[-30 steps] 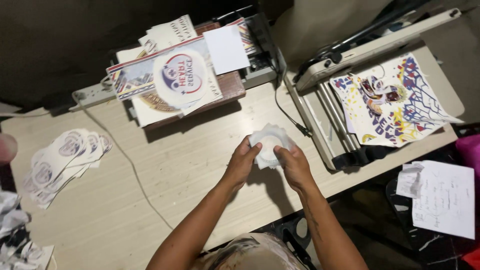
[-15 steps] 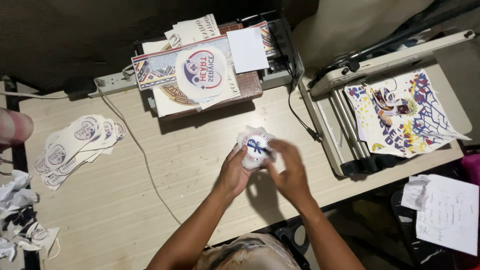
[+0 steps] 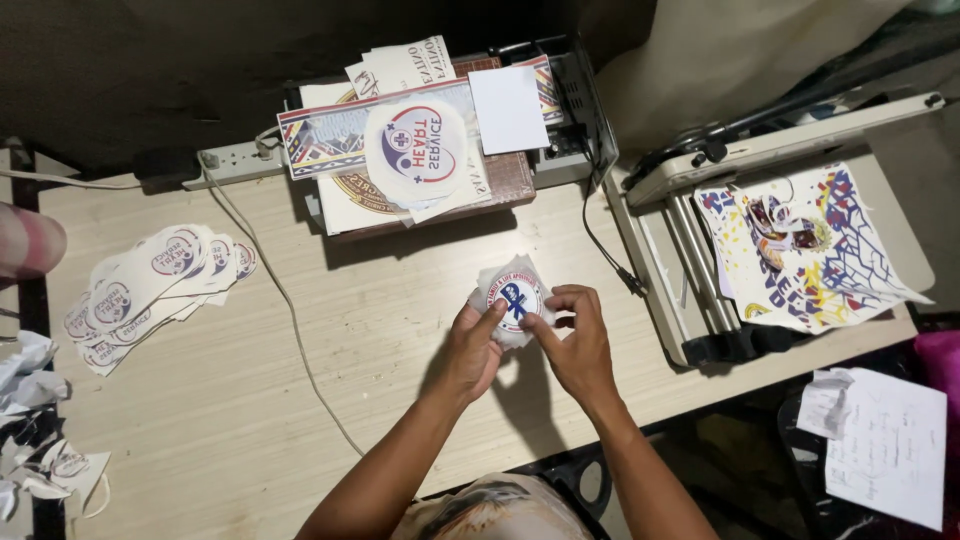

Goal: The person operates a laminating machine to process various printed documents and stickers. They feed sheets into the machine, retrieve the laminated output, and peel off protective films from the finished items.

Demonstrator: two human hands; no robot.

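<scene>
Two hands, the left hand [image 3: 470, 350] and right hand [image 3: 575, 345], pinch a round printed sticker [image 3: 512, 298] face-up above the wooden table [image 3: 250, 420], fingers closed on its edges.

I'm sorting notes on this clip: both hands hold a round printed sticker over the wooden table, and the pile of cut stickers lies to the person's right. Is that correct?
Not quite. The head view shows the left hand and right hand holding the round printed sticker over the wooden table, but the pile of cut stickers lies to the person's left, not right.
</scene>
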